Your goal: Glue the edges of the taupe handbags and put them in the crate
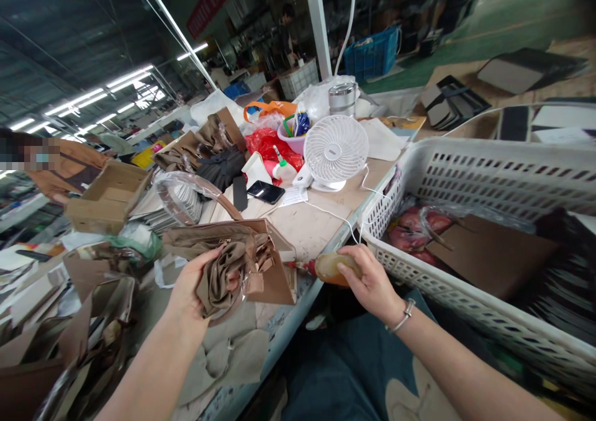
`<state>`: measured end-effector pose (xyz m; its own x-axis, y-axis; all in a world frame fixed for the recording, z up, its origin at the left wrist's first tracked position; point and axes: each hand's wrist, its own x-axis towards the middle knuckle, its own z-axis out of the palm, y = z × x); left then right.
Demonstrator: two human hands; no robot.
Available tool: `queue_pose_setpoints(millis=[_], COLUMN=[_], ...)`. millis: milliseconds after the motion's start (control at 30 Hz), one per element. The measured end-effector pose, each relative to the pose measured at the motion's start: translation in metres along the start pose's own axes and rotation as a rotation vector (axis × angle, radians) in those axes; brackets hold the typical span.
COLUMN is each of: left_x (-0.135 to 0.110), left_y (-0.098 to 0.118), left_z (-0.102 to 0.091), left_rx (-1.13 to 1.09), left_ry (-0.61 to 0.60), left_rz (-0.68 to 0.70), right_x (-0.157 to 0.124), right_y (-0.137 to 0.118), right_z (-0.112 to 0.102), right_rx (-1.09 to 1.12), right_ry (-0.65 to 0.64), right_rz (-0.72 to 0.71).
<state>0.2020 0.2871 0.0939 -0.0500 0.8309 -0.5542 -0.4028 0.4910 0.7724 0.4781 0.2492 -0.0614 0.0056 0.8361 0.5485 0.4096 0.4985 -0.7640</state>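
Note:
My left hand (195,284) is closed on a bunched brown fabric bag (233,266) with a brown flap, held just above the front of the worktable (316,228). My right hand (367,278) grips a small tan, rounded block (328,266) at the table's front edge, next to the white plastic basket (465,172). A silver bracelet sits on the right wrist. More brown fabric pieces (223,353) lie under the left hand.
A white desk fan (335,151), a black phone (265,191), a glue bottle (282,169), a red bag (267,144) and a steel cup (343,98) stand behind. An open cardboard box (109,197) sits at the left. A person works at far left.

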Motion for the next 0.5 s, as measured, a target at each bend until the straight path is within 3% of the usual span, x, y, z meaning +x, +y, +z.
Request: queue_pose_setpoints(millis=[233, 367, 500], left_x=[0.001, 0.001, 0.006], left_y=[0.004, 0.004, 0.005], left_z=[0.005, 0.004, 0.004], left_rx=[0.108, 0.132, 0.121], left_ry=[-0.001, -0.038, 0.003], left_rz=[0.043, 0.037, 0.036], right_x=[0.026, 0.025, 0.023], right_y=[0.005, 0.014, 0.017], right_z=[-0.009, -0.009, -0.008], right_rx=[-0.055, -0.058, -0.051], right_ry=[-0.014, -0.062, -0.091], right_rz=[-0.104, -0.108, -0.104])
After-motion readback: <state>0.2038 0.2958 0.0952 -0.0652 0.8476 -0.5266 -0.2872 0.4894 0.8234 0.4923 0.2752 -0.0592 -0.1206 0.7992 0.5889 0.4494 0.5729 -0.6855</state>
